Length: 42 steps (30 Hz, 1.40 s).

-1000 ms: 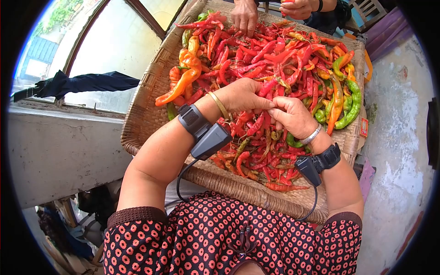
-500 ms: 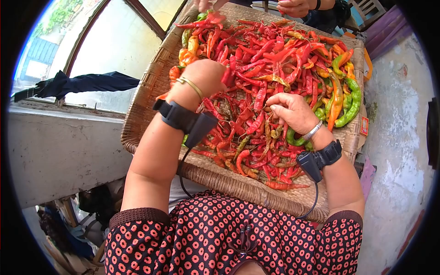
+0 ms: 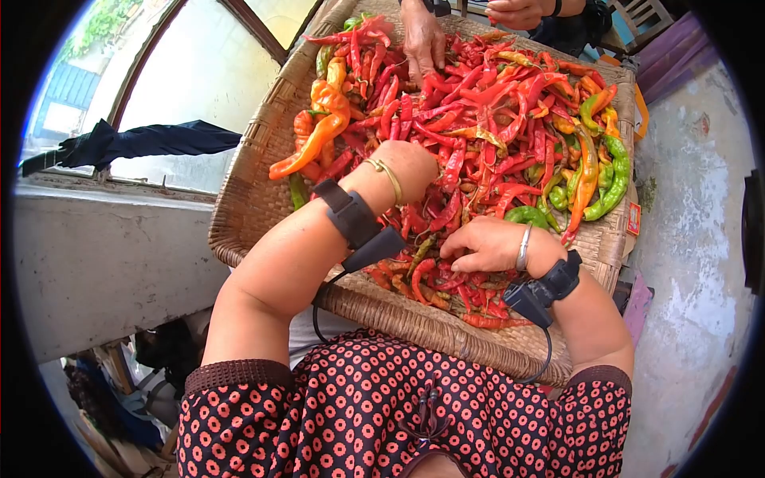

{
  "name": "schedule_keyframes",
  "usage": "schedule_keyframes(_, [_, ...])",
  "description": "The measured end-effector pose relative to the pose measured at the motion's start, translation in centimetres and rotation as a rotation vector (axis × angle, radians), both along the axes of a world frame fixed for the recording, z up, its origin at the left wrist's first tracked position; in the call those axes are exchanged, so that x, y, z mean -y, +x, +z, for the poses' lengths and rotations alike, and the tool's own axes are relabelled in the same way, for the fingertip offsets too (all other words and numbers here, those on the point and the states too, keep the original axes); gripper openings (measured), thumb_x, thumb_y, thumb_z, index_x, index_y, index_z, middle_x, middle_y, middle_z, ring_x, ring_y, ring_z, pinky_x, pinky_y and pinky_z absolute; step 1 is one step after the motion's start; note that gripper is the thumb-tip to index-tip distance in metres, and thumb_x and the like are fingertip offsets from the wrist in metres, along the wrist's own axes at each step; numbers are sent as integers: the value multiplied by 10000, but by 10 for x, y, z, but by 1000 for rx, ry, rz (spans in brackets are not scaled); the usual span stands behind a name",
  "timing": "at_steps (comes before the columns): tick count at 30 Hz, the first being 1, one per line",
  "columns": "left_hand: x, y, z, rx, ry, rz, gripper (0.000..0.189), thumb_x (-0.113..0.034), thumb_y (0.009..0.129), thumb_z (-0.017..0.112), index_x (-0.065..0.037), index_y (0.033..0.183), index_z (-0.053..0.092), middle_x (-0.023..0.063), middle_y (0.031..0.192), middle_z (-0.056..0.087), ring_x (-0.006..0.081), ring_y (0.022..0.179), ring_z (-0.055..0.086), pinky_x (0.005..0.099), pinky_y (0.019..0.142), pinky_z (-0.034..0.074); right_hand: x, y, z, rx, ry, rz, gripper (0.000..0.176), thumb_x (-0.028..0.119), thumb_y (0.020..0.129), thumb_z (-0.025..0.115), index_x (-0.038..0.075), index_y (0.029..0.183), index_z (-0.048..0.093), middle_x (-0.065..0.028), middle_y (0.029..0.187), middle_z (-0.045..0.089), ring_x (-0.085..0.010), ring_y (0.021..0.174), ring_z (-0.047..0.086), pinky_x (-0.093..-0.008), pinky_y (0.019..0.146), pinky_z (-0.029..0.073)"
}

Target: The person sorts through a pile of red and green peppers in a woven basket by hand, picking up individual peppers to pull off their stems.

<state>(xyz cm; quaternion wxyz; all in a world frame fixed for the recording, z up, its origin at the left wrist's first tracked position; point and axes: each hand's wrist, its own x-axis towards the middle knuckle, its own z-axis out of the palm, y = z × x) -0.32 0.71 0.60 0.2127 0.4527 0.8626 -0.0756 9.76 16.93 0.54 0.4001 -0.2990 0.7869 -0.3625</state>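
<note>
Red chili peppers (image 3: 450,171) lie heaped in a woven basket (image 3: 239,211). My left hand (image 3: 408,171), with a gold bangle at its wrist, is over the middle of the pile. Its back faces me and its fingers are hidden among the peppers. To the right and nearer to me, my right hand (image 3: 490,241) reaches down onto small dry peppers. Thumb and fingertips come close together there; anything between them is hidden. A greenish-brown shrivelled pepper (image 3: 421,255) lies just left of those fingertips.
Large orange peppers (image 3: 323,131) lie at the basket's left side, green peppers (image 3: 613,179) at its right. Another person's hand (image 3: 422,44) reaches into the far side; a further hand (image 3: 514,12) is beyond the rim. A folded umbrella (image 3: 159,143) lies by the window.
My left hand has moved right and toward me, from the orange peppers to the middle. An orange pepper now lies at the left. My right hand has come nearer. Another person's hand has reached in.
</note>
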Motion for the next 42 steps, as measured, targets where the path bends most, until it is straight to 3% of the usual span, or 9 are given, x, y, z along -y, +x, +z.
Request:
schedule_keyframes(7, [23, -30, 20, -254, 21, 284, 196, -244, 688, 632, -89, 808, 637, 117, 770, 620, 290, 755, 612, 406, 661, 494, 7, 7, -12, -329, -66, -137, 464, 199, 710, 618, 56, 1136, 501, -145, 1114, 456, -319, 1039, 463, -387, 887, 393])
schedule_keyframes(12, [24, -28, 26, -216, 223, 228, 212, -239, 690, 626, -97, 847, 632, 132, 786, 617, 297, 764, 603, 415, 679, 482, 12, 9, -15, -599, 5, -213, 451, 159, 683, 635, 67, 1108, 514, -129, 1152, 422, -326, 1045, 428, -385, 883, 402])
schedule_keyframes(15, [15, -16, 32, 128, 196, 30, 299, -225, 665, 635, -104, 937, 617, 127, 815, 621, 294, 783, 598, 403, 707, 477, 11, 5, -12, -625, 26, -264, 376, 156, 699, 624, 70, 1056, 542, -122, 1124, 445, -309, 1034, 441, -372, 872, 410])
schedule_keyframes(21, [13, -4, 23, 148, 160, 1, 319, -210, 654, 645, -147, 965, 620, 98, 854, 623, 273, 832, 596, 389, 727, 476, 3, 2, -13, -524, 70, -220, 262, 134, 710, 607, 55, 956, 563, -120, 932, 546, -305, 880, 540, -379, 749, 449])
schedule_keyframes(26, [8, -1, 15, 157, 87, -37, 307, -215, 649, 642, -159, 951, 625, 100, 811, 613, 279, 808, 595, 388, 700, 474, -3, -5, -12, -725, -2, -463, 206, 161, 729, 596, 83, 918, 567, -115, 771, 547, -310, 728, 573, -403, 645, 473])
schedule_keyframes(29, [6, -1, 18, 197, -9, -100, 232, -208, 657, 630, -154, 882, 642, 91, 779, 620, 272, 782, 599, 381, 677, 472, -3, -5, -9, -758, 49, -469, 250, 143, 725, 599, 91, 963, 542, -109, 826, 522, -300, 753, 572, -389, 634, 477])
schedule_keyframes(34, [9, -4, 14, 521, 130, -196, 164, -180, 661, 622, -121, 807, 666, 86, 739, 637, 242, 684, 607, 351, 627, 470, 4, 1, -7, -768, 131, -382, 317, 124, 698, 614, 109, 1002, 526, -102, 871, 494, -288, 778, 577, -383, 633, 483])
schedule_keyframes(36, [12, -8, 18, 546, 152, -175, 163, -160, 668, 613, -104, 812, 664, 87, 731, 637, 225, 669, 608, 335, 619, 469, 5, 3, -7, -764, 251, -299, 454, 88, 664, 637, 124, 1090, 483, -101, 840, 487, -293, 771, 557, -383, 630, 471])
schedule_keyframes(42, [30, -27, 44, 645, 425, 7, 152, -51, 709, 554, -23, 831, 642, 91, 715, 632, 153, 664, 598, 268, 625, 471, 6, 3, -16, -843, 258, -223, 338, 108, 676, 616, 123, 991, 492, -84, 796, 485, -289, 689, 561, -397, 561, 470])
